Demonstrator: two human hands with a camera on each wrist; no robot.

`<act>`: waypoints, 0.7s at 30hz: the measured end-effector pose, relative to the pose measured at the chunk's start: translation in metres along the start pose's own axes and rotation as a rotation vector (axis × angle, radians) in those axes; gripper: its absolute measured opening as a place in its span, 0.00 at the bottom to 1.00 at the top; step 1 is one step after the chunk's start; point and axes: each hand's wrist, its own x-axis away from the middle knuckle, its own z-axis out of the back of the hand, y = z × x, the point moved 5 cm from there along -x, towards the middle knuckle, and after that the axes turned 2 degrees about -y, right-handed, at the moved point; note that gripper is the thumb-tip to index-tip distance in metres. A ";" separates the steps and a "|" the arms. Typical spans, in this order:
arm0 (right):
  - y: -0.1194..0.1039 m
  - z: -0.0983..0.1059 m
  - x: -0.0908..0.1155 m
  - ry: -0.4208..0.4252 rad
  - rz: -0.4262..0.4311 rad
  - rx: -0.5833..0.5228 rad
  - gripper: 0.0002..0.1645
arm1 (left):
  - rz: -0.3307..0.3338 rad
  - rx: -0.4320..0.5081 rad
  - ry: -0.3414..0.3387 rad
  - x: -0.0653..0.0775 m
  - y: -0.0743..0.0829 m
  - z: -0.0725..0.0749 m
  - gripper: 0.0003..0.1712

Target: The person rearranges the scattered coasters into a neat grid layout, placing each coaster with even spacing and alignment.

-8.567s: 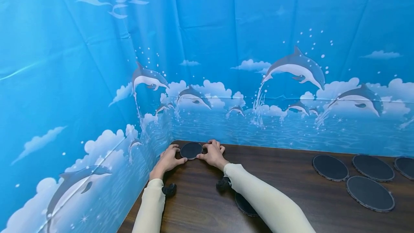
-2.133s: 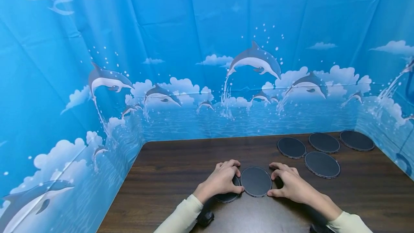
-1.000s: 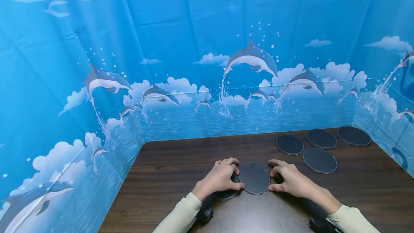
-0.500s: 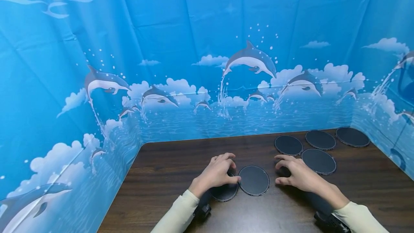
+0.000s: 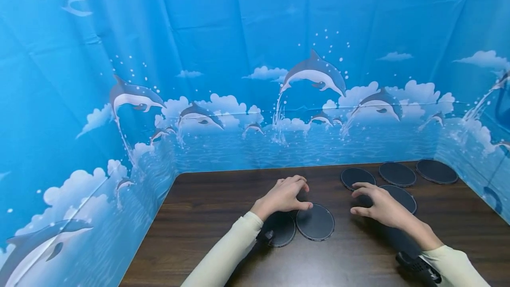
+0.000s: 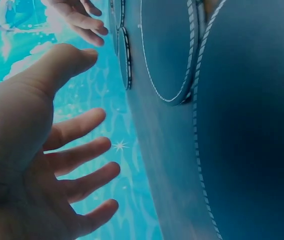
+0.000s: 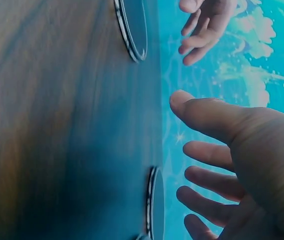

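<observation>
Two flat round black coasters with pale stitched edges lie side by side, edges touching or nearly so, on the middle of the wooden table; one is the left coaster, the other the right coaster. My left hand hovers above them, thumb over the right one's upper edge, fingers loosely bent; it holds nothing. My right hand is raised off the table, near the back-right coasters and partly covering one. In the right wrist view, my right hand has its thumb and fingers spread apart with nothing between them.
At the back right lies a group of similar coasters: one behind my right fingers, a middle one, a far-right one and a nearer one. A blue dolphin-print curtain borders the table's left, back and right edges.
Earlier, both hands held a coaster at the back-left corner, then one beside another at mid-table. Since then they have let go, risen and parted, the right hand moving right.
</observation>
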 end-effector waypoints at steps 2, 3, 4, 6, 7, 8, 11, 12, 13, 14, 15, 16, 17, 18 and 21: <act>0.008 0.003 0.001 0.007 -0.009 -0.008 0.23 | -0.004 0.006 -0.007 -0.012 0.000 -0.001 0.29; 0.012 0.004 0.001 0.008 -0.017 -0.008 0.23 | -0.004 0.011 -0.011 -0.019 0.001 -0.002 0.30; 0.016 0.005 0.002 0.013 -0.021 -0.006 0.23 | -0.006 0.018 -0.013 -0.025 0.001 -0.003 0.31; 0.023 0.007 0.002 0.017 -0.026 -0.005 0.23 | -0.004 0.026 -0.018 -0.036 0.002 -0.006 0.31; 0.027 0.008 0.002 0.020 -0.027 -0.003 0.24 | -0.001 0.027 -0.019 -0.041 0.003 -0.006 0.32; 0.030 0.009 0.001 0.021 -0.031 -0.001 0.24 | 0.002 0.031 -0.018 -0.046 0.005 -0.007 0.32; 0.040 0.012 -0.001 0.016 -0.049 -0.003 0.25 | 0.008 0.041 -0.020 -0.060 0.009 -0.007 0.32; 0.042 0.013 -0.002 0.013 -0.055 -0.001 0.26 | 0.011 0.044 -0.021 -0.063 0.010 -0.007 0.32; 0.045 0.014 -0.003 0.010 -0.061 0.000 0.26 | 0.012 0.047 -0.021 -0.067 0.012 -0.006 0.32; 0.047 0.015 -0.003 0.007 -0.066 0.001 0.27 | 0.012 0.051 -0.019 -0.071 0.014 -0.006 0.32; 0.049 0.016 -0.004 0.005 -0.068 0.002 0.27 | 0.015 0.053 -0.020 -0.074 0.015 -0.006 0.32; 0.051 0.017 -0.005 0.003 -0.070 0.002 0.27 | 0.018 0.053 -0.021 -0.077 0.017 -0.006 0.32; 0.052 0.018 -0.006 0.001 -0.072 0.002 0.28 | 0.022 0.052 -0.020 -0.080 0.018 -0.006 0.32; 0.054 0.019 -0.006 0.001 -0.072 0.004 0.28 | 0.027 0.052 -0.020 -0.082 0.019 -0.006 0.32; 0.060 0.022 -0.006 0.001 -0.086 0.016 0.30 | 0.034 0.055 -0.024 -0.089 0.022 -0.008 0.33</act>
